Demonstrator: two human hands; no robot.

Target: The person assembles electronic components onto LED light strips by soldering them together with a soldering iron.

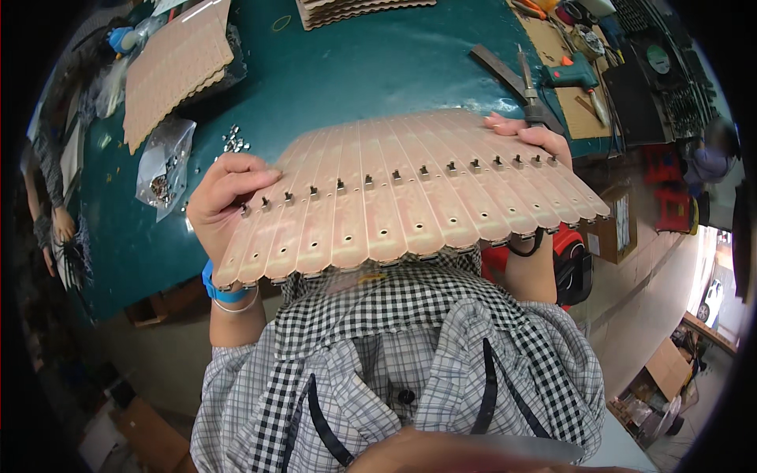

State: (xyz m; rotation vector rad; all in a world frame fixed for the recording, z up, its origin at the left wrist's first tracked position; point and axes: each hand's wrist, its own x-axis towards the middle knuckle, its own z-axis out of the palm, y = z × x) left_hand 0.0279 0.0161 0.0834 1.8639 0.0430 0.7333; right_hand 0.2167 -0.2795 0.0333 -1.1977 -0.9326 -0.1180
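Note:
A wide, pinkish panel of joined strips [410, 201] with a scalloped near edge is held up in front of my body. Small metal parts with black tips run across it in a row, and dark holes line its near side. My left hand [225, 189] grips the left edge, thumb on top and fingers beneath. On the far right edge, my right hand [544, 142] is closed, its palm mostly hidden under the panel. Just beyond that hand, a pointed tool with a dark handle [530, 91] lies on the table beside a flat metal bar [498, 69].
The green table [371, 71] carries stacked similar panels [177, 67] at left and more panels [363, 9] at the back. Loose metal parts [234, 140] and a clear plastic bag [165, 165] lie left. A green pistol-shaped tool [572, 73] rests right. Another person's hand [63, 225] shows far left.

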